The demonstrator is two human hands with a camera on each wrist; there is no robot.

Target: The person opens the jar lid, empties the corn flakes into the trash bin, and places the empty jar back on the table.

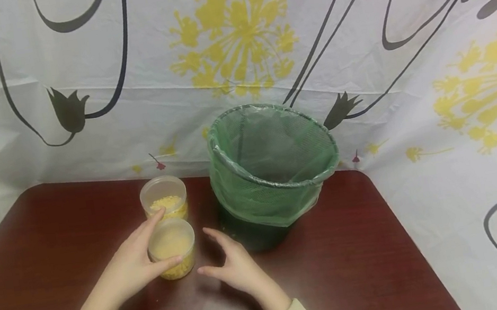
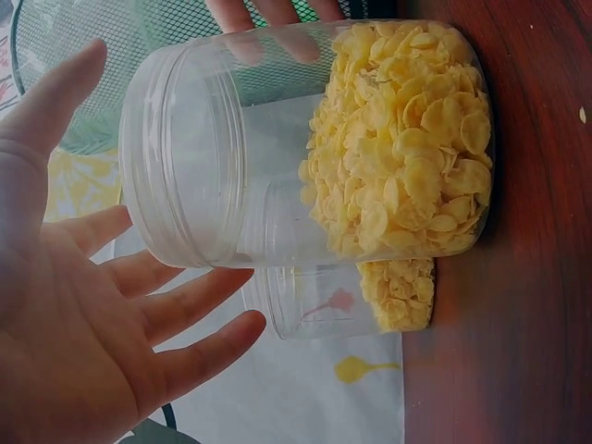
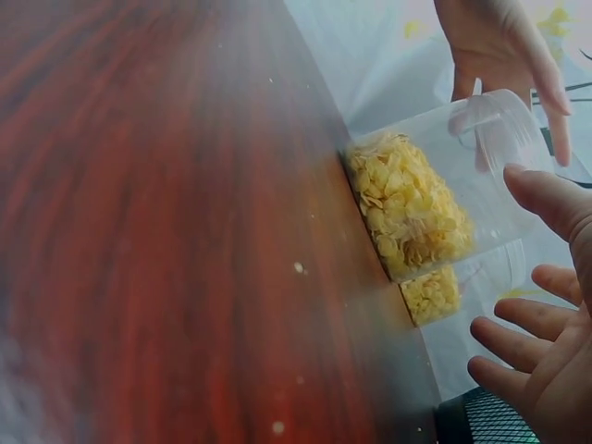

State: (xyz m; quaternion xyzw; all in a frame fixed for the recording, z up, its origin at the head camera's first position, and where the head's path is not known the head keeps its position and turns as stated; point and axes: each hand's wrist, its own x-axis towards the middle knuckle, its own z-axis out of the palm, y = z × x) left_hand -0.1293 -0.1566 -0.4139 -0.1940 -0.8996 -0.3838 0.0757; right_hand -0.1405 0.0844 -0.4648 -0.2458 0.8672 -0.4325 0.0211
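A clear round plastic jar [image 1: 185, 265], partly filled with pale yellow flakes [image 2: 402, 148], stands upright on the table. In the head view its top looks cloudy; whether a lid covers it I cannot tell. My left hand [image 1: 134, 263] is at the jar's left side, thumb in front and fingers spread behind. Any touch there is unclear. To the jar's right, my right hand [image 1: 238, 263] hangs apart from it, thumb and fingers spread, nothing held. Just behind stands a second clear jar [image 1: 176, 190] of yellow flakes.
A green mesh bin [image 1: 255, 197] with a thin translucent bag over its rim stands at the back right, beside the right hand. Small crumbs [image 3: 299, 268] lie on the dark red wooden table [image 1: 352, 268]. A patterned cloth [image 1: 132, 86] hangs behind it.
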